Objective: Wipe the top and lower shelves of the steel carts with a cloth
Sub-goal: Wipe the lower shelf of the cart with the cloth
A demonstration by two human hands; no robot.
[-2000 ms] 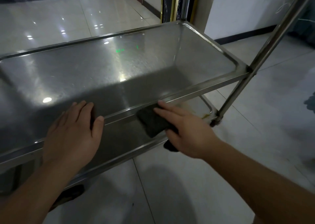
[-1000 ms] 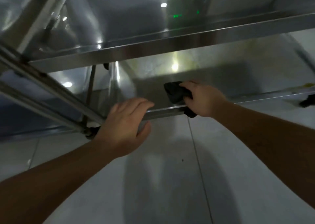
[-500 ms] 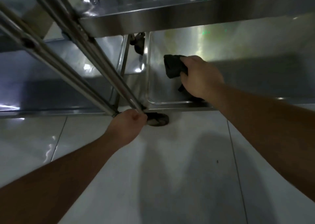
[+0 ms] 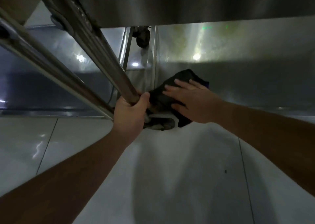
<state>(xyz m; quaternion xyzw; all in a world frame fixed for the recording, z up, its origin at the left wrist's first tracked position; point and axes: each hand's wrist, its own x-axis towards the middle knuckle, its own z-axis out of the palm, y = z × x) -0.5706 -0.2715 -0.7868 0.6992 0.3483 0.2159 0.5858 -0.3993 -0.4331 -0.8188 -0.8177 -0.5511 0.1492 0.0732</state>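
The steel cart's lower shelf (image 4: pixel 247 80) fills the upper right, under the rim of the top shelf (image 4: pixel 187 5). A dark cloth (image 4: pixel 172 87) lies at the lower shelf's near left corner, one end hanging over the front edge. My right hand (image 4: pixel 192 101) presses flat on the cloth with straight, spread fingers. My left hand (image 4: pixel 131 114) grips the bottom of the cart's slanted corner post (image 4: pixel 102 58), right beside the cloth.
A second steel cart (image 4: pixel 42 80) stands close on the left, its posts crossing the view. A black caster wheel (image 4: pixel 160 124) sits under the near corner; another caster (image 4: pixel 142 39) shows at the back. Pale glossy floor tiles (image 4: pixel 170 172) spread below.
My right hand has drawn the cloth toward the near left corner and now lies flat on it. My left hand has risen slightly and closed round the post's base.
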